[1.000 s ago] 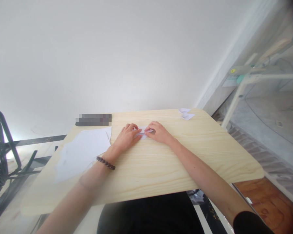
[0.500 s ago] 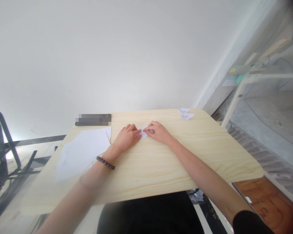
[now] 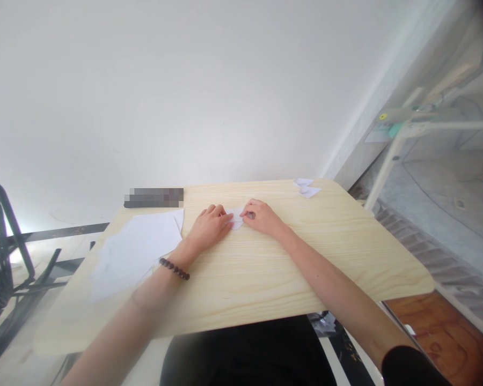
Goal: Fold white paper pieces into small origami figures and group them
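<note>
Between my hands, a small folded piece of white paper (image 3: 236,219) lies on the pale wooden table (image 3: 241,279). My left hand (image 3: 212,226) grips its left side, thumb and fingers pressed on the paper. On the right side, my right hand (image 3: 261,217) pinches the paper's edge between thumb and forefinger. A crease runs across the paper's middle; its ends are hidden under my fingers. A dark bead bracelet (image 3: 174,268) circles my left wrist.
White paper sheets (image 3: 137,249) lie in a loose pile at the table's left. Behind them is a dark, blurred-out flat object (image 3: 153,198). Two small folded papers (image 3: 309,191) sit at the back right. A white wall (image 3: 225,96) rises behind the table.
My right hand has shifted slightly to the right along the paper, so more of its middle shows. My left hand stays in place.
</note>
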Demonstrator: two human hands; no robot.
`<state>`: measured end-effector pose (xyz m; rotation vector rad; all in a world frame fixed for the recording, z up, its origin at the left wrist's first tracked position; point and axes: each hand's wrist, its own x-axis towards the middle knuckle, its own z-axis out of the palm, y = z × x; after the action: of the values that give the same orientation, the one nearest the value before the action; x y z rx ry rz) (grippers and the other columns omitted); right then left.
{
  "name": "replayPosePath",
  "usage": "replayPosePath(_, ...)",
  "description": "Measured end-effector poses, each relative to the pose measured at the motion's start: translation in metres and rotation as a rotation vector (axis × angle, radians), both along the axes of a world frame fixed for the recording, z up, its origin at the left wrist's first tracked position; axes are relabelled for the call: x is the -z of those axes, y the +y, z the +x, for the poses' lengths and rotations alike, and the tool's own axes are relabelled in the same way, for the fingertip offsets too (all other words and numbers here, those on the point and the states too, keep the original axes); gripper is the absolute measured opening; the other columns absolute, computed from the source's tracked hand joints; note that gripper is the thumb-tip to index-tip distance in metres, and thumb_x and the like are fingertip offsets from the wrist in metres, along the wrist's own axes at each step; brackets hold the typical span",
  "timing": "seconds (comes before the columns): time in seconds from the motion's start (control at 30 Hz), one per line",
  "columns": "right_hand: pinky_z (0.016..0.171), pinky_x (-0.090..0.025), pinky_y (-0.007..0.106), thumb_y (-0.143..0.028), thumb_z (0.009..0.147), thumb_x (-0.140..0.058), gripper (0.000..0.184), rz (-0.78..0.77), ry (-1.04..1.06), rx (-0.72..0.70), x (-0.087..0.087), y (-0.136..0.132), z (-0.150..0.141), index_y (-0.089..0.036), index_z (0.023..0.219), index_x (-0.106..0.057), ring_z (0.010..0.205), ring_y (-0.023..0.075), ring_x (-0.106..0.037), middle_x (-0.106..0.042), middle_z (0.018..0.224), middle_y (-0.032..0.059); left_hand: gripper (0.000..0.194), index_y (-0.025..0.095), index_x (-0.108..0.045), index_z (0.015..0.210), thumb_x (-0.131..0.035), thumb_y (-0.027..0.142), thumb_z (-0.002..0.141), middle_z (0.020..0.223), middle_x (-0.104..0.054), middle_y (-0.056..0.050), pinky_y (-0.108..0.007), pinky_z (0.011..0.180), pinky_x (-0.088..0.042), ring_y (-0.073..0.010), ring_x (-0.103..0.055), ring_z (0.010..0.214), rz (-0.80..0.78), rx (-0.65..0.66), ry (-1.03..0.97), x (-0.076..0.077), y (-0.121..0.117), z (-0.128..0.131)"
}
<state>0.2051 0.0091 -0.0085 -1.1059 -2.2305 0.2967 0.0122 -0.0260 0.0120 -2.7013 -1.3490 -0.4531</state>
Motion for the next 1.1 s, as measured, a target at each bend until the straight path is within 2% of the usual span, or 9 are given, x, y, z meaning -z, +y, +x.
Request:
replayPosePath(0.17,0.07,-0.039,0.023,-0.012,0.068,-0.055,0.011,-0.01,0.022,-0.012,-0.0002,0.0011,0.0012,-0.016,0.071,-0.065,0.068,0.0094,-0.049,-0.055,0.075,0.0017,0.028,0.023,-0.055,0.105,-0.038,0.031,0.084,0.089,-0.05,-0.007,-0.032,0.074,-0.038,-0.0181,-0.045,0.083,-0.001,-0.006,0.007,-0.0002,-0.0002,0.0002)
replayPosePath(0.4,0.07,-0.04,0.023,-0.012,0.069,-0.054,0.015,-0.042,0.063,-0.039,0.0021,0.0012,0.0036,-0.017,0.078,-0.065,0.07,0.0098,-0.049,-0.054,0.079,0.0019,0.029,0.023,-0.055,0.105,-0.038,0.031,0.084,0.089,-0.05,-0.007,-0.033,0.074,-0.038,-0.0186,-0.045,0.083,-0.012,-0.009,-0.006,-0.0012,-0.0009,0.0005)
replayPosePath(0.67,0.076,-0.038,0.025,-0.012,0.075,-0.049,0.028,0.007,0.001,-0.1,0.0036,0.0009,0.0052,-0.026,0.092,-0.065,0.078,0.0113,-0.048,-0.051,0.085,0.0022,0.03,0.022,-0.054,0.108,-0.038,0.031,0.084,0.088,-0.05,-0.007,-0.032,0.075,-0.038,-0.0187,-0.045,0.084,-0.014,-0.003,-0.019,-0.0009,-0.0006,0.0004)
replayPosePath(0.93,0.07,-0.038,0.023,-0.009,0.072,-0.049,0.021,-0.034,0.018,-0.049,0.0005,0.0001,0.0006,-0.019,0.079,-0.066,0.072,0.0098,-0.048,-0.054,0.082,0.002,0.03,0.022,-0.055,0.106,-0.037,0.032,0.084,0.089,-0.05,-0.007,-0.032,0.075,-0.038,-0.0185,-0.045,0.084,-0.017,-0.008,-0.006,-0.0008,-0.0004,0.0003)
replayPosePath(1.1,0.067,-0.037,0.022,-0.01,0.074,-0.048,0.021,-0.033,-0.026,-0.01,-0.002,0.0026,0.003,-0.02,0.074,-0.066,0.071,0.0096,-0.05,-0.055,0.081,0.0016,0.03,0.023,-0.055,0.106,-0.037,0.032,0.084,0.09,-0.05,-0.007,-0.031,0.073,-0.04,-0.0187,-0.045,0.086,-0.028,-0.025,-0.009,-0.0012,-0.0008,0.0007)
